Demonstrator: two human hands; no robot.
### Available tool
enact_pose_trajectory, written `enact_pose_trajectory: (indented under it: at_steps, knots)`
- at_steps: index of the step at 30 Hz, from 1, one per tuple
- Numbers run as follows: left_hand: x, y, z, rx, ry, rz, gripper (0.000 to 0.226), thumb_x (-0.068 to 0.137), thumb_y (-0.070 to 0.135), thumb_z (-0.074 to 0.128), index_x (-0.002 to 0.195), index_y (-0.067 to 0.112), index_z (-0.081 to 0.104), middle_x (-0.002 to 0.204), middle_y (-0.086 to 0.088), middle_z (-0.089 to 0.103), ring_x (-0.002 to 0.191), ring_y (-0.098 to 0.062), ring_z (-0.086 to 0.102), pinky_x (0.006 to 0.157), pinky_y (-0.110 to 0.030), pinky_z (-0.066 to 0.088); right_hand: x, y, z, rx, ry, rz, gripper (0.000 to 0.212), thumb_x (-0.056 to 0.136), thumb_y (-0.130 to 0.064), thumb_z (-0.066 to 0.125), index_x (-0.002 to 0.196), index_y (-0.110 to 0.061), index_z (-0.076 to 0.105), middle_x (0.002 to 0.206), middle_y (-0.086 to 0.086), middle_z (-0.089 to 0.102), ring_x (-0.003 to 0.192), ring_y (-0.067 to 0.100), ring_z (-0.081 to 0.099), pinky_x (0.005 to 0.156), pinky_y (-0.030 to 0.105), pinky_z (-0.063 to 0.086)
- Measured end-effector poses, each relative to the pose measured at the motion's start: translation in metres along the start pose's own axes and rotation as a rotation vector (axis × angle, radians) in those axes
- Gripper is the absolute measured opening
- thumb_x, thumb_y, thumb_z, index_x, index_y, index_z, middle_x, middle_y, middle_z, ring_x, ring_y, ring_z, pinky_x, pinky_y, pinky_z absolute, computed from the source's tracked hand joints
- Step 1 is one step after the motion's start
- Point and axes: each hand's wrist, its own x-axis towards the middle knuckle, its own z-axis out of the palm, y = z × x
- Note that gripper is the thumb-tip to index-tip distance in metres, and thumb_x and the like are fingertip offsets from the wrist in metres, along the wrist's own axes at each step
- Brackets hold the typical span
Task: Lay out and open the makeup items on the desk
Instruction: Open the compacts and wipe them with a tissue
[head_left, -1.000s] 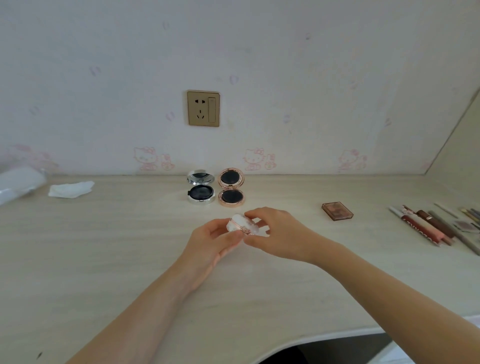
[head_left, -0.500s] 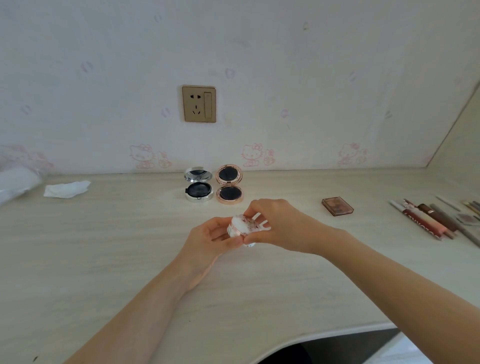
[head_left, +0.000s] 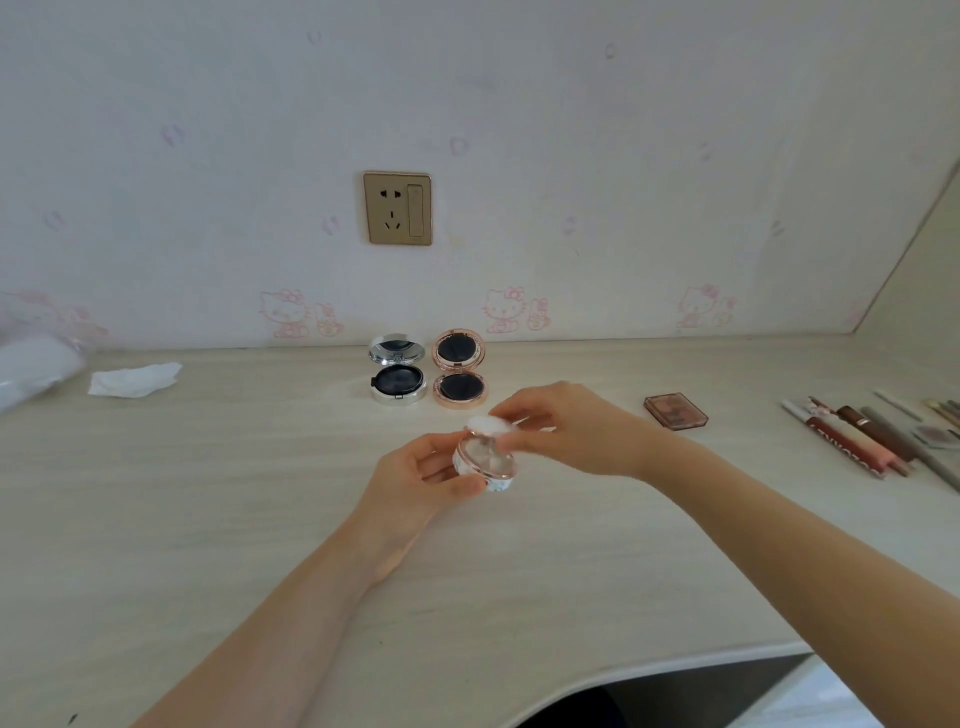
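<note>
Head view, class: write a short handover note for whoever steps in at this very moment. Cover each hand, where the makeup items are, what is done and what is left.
Left hand: grip on the small white jar, held above the desk.
Right hand: pinches the white lid or puff at the jar's top; which, unclear.
Done: silver compact and rose-gold compact lie open side by side near the wall.
Left: finish opening the jar and set it down; the brown palette looks closed; the lip products and pencils lie at far right, apparently capped.
</note>
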Motion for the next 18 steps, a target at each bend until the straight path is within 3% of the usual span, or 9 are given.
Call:
enact_pose_trajectory:
  at_steps: [3,7,10,12,14,18]
  knots:
    - [-0.001,-0.001,0.001,0.084,-0.022,0.026,0.045,0.073,-0.005,0.075,0.114,0.007,0.062,0.106,-0.008,0.073,0.103,-0.022,0.068,0.088,-0.025,0.053,-0.003,0.004,-0.002,0.256,0.026,0.057,0.025,0.093,-0.025,0.061,0.116,-0.021,0.066,0.106,-0.005,0.072,0.099,0.008,0.067,0.088,0.034,0.056]
    - [-0.003,-0.001,0.005,0.260,0.018,0.074,0.042,0.069,0.006,0.083,0.107,0.013,0.067,0.102,0.003,0.074,0.102,-0.012,0.068,0.087,-0.022,0.053,-0.003,0.011,0.008,0.270,0.061,0.046,0.023,0.096,-0.024,0.055,0.116,-0.027,0.065,0.104,-0.011,0.071,0.098,0.002,0.065,0.086,0.034,0.057]
    - [-0.005,-0.001,0.006,0.459,0.039,0.158,0.044,0.068,0.025,0.086,0.107,0.031,0.067,0.106,0.023,0.069,0.105,0.002,0.061,0.092,-0.017,0.047,-0.002,0.011,0.009,0.275,0.083,0.052,0.023,0.096,-0.024,0.054,0.116,-0.028,0.064,0.101,-0.015,0.069,0.094,-0.001,0.065,0.085,0.032,0.057]
    - [-0.008,0.000,0.006,0.707,0.079,0.239,0.046,0.064,0.039,0.086,0.103,0.049,0.062,0.101,0.040,0.060,0.106,0.011,0.051,0.089,-0.005,0.036,-0.001,0.012,0.012,0.259,0.093,0.057,0.024,0.096,-0.024,0.054,0.118,-0.026,0.064,0.102,-0.017,0.068,0.096,-0.001,0.064,0.084,0.032,0.057]
    - [-0.010,-0.002,0.005,0.838,0.102,0.295,0.050,0.061,0.042,0.086,0.102,0.053,0.059,0.095,0.039,0.057,0.107,0.008,0.045,0.084,0.000,0.030,0.001,0.013,0.015,0.222,0.099,0.056,0.025,0.096,-0.026,0.054,0.119,-0.024,0.064,0.104,-0.016,0.067,0.100,0.000,0.063,0.084,0.033,0.057]
    - [-0.008,-0.006,0.004,0.884,0.126,0.306,0.054,0.064,0.031,0.085,0.113,0.037,0.064,0.099,0.028,0.058,0.110,0.001,0.043,0.085,0.001,0.028,0.005,0.016,0.019,0.200,0.108,0.067,0.026,0.095,-0.028,0.055,0.119,-0.024,0.064,0.108,-0.011,0.068,0.102,0.002,0.063,0.084,0.034,0.057]
